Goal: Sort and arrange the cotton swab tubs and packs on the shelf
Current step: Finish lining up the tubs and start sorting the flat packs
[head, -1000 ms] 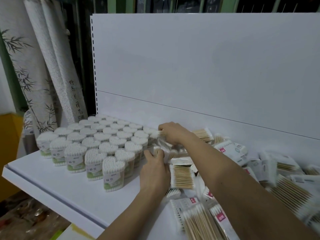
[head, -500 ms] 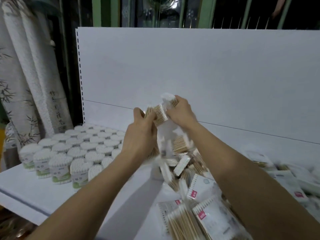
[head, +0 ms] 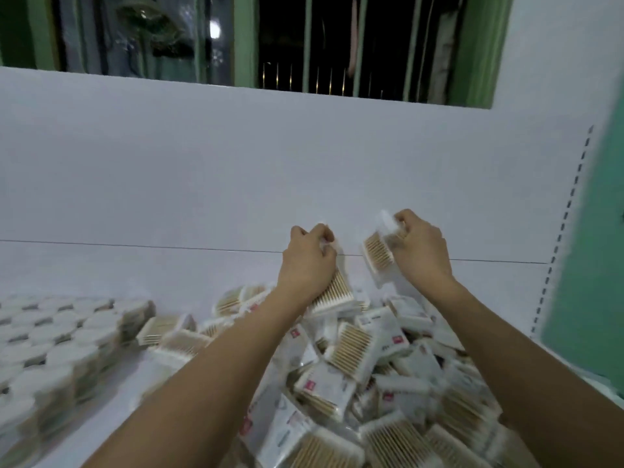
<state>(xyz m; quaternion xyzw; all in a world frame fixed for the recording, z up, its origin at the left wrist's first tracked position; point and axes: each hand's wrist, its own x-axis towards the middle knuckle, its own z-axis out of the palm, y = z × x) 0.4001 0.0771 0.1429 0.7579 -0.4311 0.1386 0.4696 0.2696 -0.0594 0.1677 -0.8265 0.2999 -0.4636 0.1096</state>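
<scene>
The tubs [head: 50, 336] sit in neat rows on the left, but the big pile of packs [head: 371, 383] on the right is still messy, and the left hand [head: 309, 265] and right hand [head: 420, 251] each pinch a pack up above it

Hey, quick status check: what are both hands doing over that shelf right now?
Left hand grips a swab pack; right hand grips another pack. Both raised above loose pile. Tubs stand left. Nothing blocking.
</scene>
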